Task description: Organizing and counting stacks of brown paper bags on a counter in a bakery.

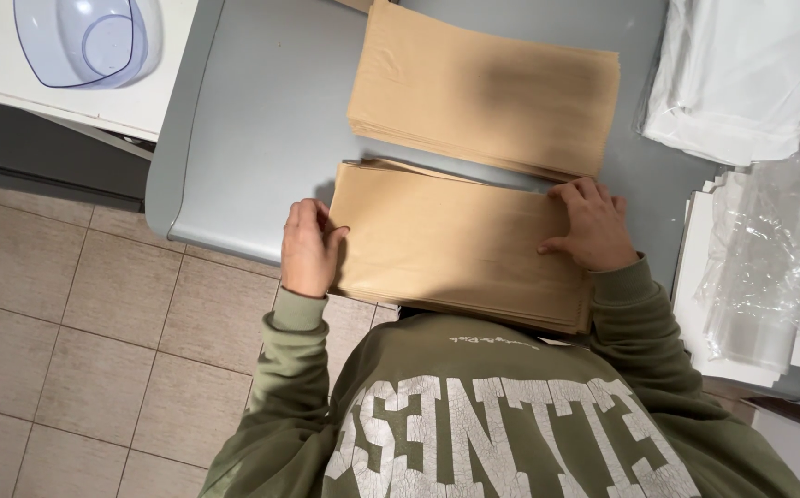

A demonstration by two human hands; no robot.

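A stack of flat brown paper bags (455, 244) lies at the near edge of a grey table (261, 120), overhanging it toward my body. My left hand (310, 247) grips the stack's left end, thumb on top and fingers curled around the edge. My right hand (592, 226) rests on the stack's right end, fingers hooked over its far edge and thumb pressed on top. A second, similar stack of brown bags (487, 88) lies just behind it, touching no hand. My green sweatshirt fills the bottom of the view.
White folded plastic bags (741, 74) lie at the far right. Crumpled clear wrappers (764, 258) sit on white sheets (695, 304) at the right edge. A clear bluish plastic bowl (86, 41) stands on a white surface at the upper left. Beige tiled floor (77, 350) lies on the left.
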